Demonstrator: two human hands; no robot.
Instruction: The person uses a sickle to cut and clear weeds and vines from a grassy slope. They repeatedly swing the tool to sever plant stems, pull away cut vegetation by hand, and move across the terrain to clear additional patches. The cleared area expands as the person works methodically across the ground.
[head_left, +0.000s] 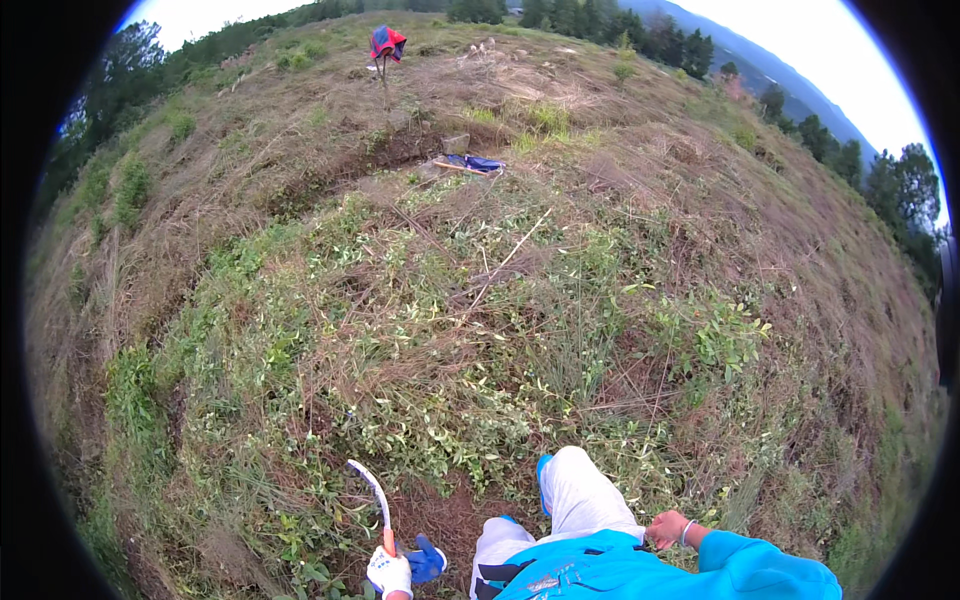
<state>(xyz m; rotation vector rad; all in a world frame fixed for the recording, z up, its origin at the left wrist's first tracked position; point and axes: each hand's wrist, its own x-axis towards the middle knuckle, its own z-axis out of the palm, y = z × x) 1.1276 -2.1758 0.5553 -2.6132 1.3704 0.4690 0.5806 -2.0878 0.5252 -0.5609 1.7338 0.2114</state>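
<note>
My left hand (389, 573), in a white and blue work glove, grips the orange handle of a sickle (379, 491). Its curved blade points up and away from me, over cut plants. Against that hand sits a blue glove (426, 559) with a white cuff, apparently loose; how it is held is hidden. My right hand (666, 529) is bare, with a pale bracelet at the wrist. Its fingers pinch the side of my white trousers (589, 491), drawing the cloth outward. The hem of my bright blue top (592, 566) lies just beside it.
Cut stems and leafy plants cover the sloping ground (450, 360). A long pale stick (510, 259) lies ahead. Farther off are dark blue cloth (476, 163) beside a wooden pole (457, 167), a stone block (455, 144), and a red and blue garment (387, 43) hung on a forked stick.
</note>
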